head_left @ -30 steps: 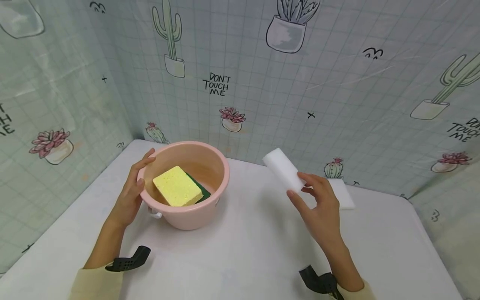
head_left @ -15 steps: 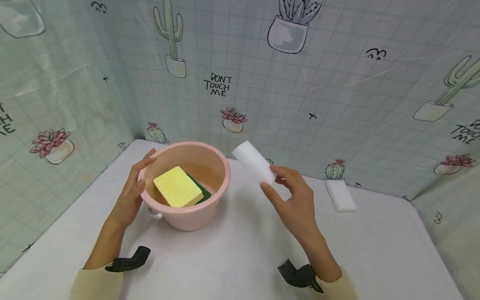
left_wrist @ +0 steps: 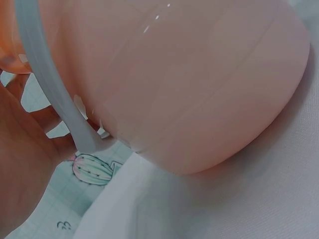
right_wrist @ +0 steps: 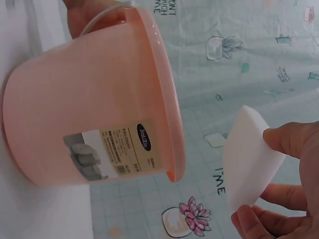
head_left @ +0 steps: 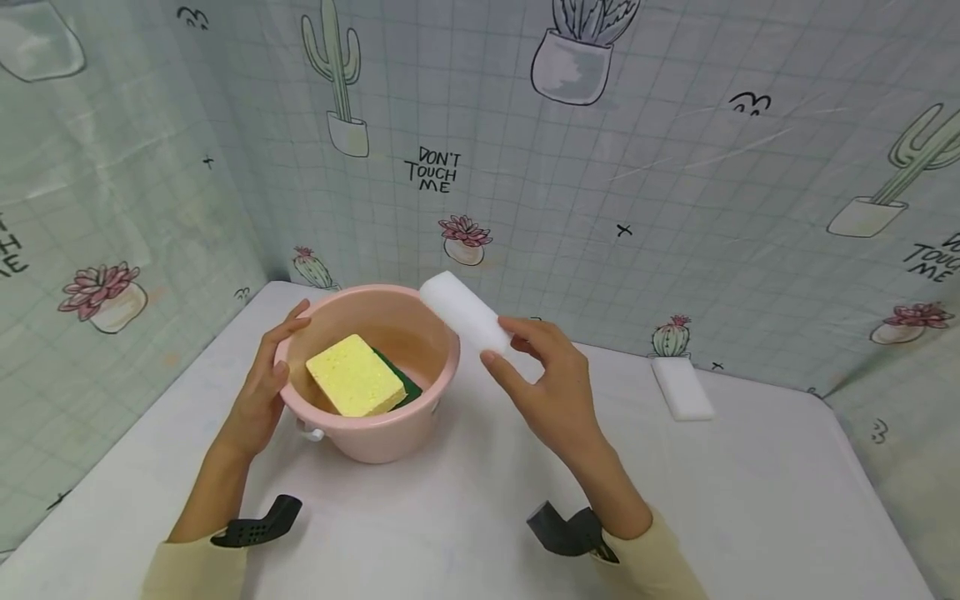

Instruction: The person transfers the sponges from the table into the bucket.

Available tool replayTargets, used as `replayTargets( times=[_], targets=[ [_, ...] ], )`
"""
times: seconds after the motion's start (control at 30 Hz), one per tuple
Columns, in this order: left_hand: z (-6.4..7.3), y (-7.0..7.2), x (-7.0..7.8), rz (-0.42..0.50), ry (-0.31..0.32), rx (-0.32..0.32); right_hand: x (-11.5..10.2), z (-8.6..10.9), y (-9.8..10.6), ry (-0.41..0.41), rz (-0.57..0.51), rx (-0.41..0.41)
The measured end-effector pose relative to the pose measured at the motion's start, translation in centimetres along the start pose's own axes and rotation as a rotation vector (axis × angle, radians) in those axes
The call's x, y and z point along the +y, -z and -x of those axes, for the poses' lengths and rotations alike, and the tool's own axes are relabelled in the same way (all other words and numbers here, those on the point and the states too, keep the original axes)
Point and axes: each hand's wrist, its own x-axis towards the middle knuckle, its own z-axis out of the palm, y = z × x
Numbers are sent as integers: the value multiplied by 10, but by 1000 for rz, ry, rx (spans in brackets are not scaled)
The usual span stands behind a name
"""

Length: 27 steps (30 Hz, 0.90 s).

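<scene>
A pink bucket (head_left: 378, 433) stands upright on the white table. Inside it, a yellow sponge (head_left: 356, 375) lies over a dark green scouring pad (head_left: 405, 387). My left hand (head_left: 258, 392) grips the bucket's left rim, with thumb and fingertips over the edge. In the left wrist view, that hand (left_wrist: 25, 149) is beside the grey-white handle (left_wrist: 50, 79). Between thumb and fingers, my right hand (head_left: 551, 387) pinches one end of a white foam sponge (head_left: 465, 312), which is tilted, its far end by the bucket's right rim. The right wrist view shows the sponge (right_wrist: 249, 154) apart from the bucket.
A second white sponge (head_left: 682, 389) lies flat at the table's back right. Behind the table (head_left: 780, 492) hangs a curtain (head_left: 517, 167) printed with cacti, with another stretch along the left side. A paper label (right_wrist: 114, 152) is on the bucket's side.
My right hand has moved left with the white sponge, from the table's middle to the bucket's right rim. The second white sponge has come into full view. My left hand keeps its place.
</scene>
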Motion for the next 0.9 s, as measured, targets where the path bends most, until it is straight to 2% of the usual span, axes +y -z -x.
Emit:
replayTargets(
  times=[0.23, 0.53, 0.7, 0.9],
  targets=[
    [-1, -1, 3, 4, -13, -6, -13, -9, -18, -27, 7, -35],
    [3, -1, 2, -9, 0, 10, -26, -19, -46, -98, -78, -57],
    [2, 0, 3, 13, -3, 3, -28, -24, -55, -163, -38, -89],
    [1, 0, 2, 14, -10, -6, -25, -31, -64, -137, 59, -154]
  ],
)
